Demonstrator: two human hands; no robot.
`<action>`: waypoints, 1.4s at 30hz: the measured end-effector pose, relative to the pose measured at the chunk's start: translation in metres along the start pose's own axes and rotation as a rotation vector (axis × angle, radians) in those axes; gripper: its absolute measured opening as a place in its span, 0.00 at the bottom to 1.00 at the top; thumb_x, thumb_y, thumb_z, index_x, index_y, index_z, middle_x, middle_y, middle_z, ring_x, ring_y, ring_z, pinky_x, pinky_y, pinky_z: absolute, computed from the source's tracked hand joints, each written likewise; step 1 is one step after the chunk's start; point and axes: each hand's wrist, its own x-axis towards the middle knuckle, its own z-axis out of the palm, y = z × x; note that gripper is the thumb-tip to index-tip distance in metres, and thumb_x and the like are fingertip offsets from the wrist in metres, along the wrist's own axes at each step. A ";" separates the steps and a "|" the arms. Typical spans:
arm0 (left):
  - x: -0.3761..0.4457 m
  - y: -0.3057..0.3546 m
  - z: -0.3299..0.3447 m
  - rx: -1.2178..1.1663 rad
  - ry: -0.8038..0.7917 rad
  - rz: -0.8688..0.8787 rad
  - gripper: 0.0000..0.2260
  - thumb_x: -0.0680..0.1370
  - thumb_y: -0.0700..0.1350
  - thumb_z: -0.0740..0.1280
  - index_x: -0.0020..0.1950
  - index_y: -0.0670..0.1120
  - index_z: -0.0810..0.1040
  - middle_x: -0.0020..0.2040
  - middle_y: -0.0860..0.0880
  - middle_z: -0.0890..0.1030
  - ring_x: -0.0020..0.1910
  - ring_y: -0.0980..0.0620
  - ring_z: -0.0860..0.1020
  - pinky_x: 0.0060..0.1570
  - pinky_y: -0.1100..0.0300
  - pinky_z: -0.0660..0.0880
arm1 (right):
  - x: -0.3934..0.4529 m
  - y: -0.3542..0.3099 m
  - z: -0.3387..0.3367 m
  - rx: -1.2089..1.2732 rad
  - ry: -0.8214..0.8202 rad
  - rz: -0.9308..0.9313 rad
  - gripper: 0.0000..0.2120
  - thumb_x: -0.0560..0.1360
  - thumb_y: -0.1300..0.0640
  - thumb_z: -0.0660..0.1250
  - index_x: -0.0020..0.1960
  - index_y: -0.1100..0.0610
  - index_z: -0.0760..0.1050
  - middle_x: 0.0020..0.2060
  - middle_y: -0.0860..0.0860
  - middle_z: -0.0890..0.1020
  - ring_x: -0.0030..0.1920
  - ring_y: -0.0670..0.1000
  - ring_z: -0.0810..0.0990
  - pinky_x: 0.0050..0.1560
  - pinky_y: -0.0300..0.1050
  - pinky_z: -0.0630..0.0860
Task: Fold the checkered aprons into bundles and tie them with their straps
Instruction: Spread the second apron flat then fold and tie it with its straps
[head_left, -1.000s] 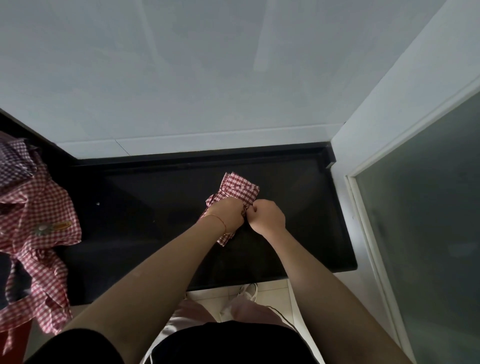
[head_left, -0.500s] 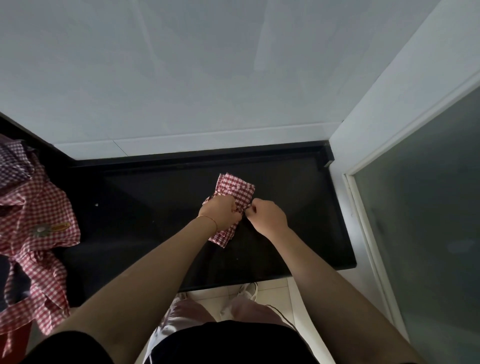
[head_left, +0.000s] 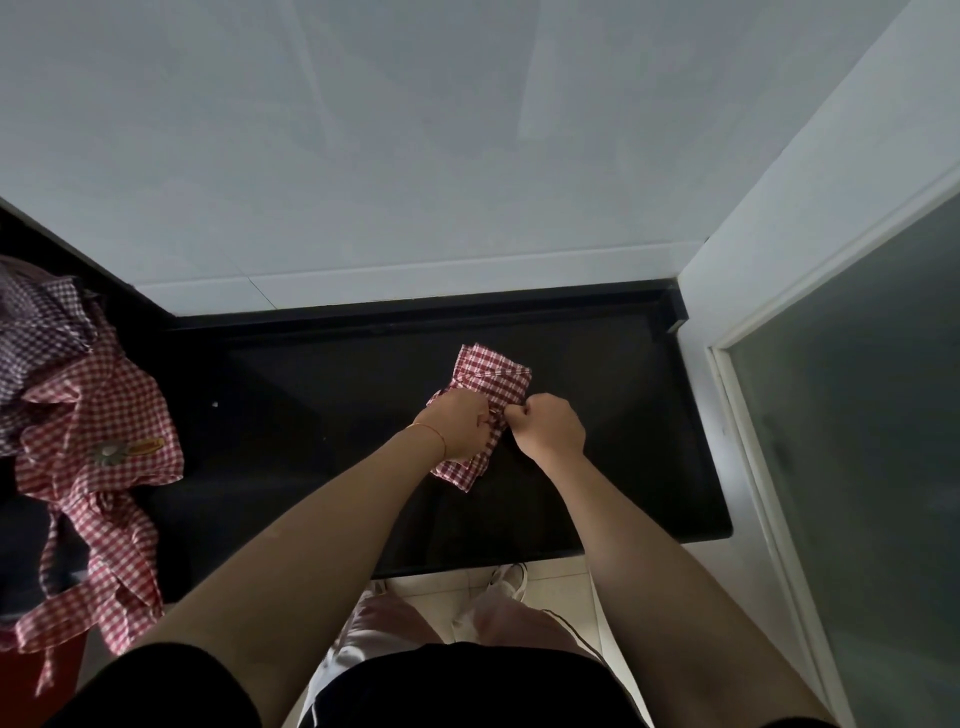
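We are looking at a dim, cool-toned scene in which soft daylight is falling on the pale grey tiled wall (head_left: 415, 156), while the glossy black stone countertop (head_left: 322, 415) is staying almost featureless and giving only faint reflections. The wide-angle lens is bending straight edges near the borders, and the frosted glass door panel (head_left: 857, 441) at the right is appearing murky and slightly smeared.

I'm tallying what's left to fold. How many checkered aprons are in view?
2 at least: a folded red apron under both hands on the black counter, and a loose red apron heaped at its left end. Purplish checkered cloth behind may be a third.
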 end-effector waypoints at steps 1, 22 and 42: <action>0.000 0.000 -0.001 -0.014 -0.006 0.000 0.07 0.82 0.45 0.61 0.47 0.46 0.77 0.43 0.48 0.79 0.39 0.54 0.75 0.39 0.63 0.71 | 0.000 0.001 -0.001 0.009 -0.007 -0.004 0.14 0.79 0.49 0.61 0.37 0.54 0.71 0.33 0.50 0.73 0.32 0.49 0.72 0.35 0.43 0.69; -0.133 0.041 -0.280 -0.584 0.463 0.280 0.06 0.76 0.41 0.69 0.39 0.42 0.81 0.42 0.46 0.84 0.45 0.49 0.83 0.51 0.54 0.82 | -0.122 -0.171 -0.257 -0.063 0.278 -0.888 0.30 0.68 0.47 0.75 0.67 0.46 0.71 0.69 0.48 0.70 0.68 0.48 0.67 0.72 0.52 0.61; -0.263 0.101 -0.460 0.006 1.322 0.496 0.09 0.79 0.46 0.67 0.46 0.44 0.83 0.46 0.48 0.82 0.47 0.48 0.79 0.50 0.55 0.75 | -0.229 -0.307 -0.361 0.020 1.022 -1.150 0.21 0.73 0.51 0.73 0.65 0.50 0.77 0.56 0.45 0.83 0.57 0.49 0.80 0.63 0.50 0.65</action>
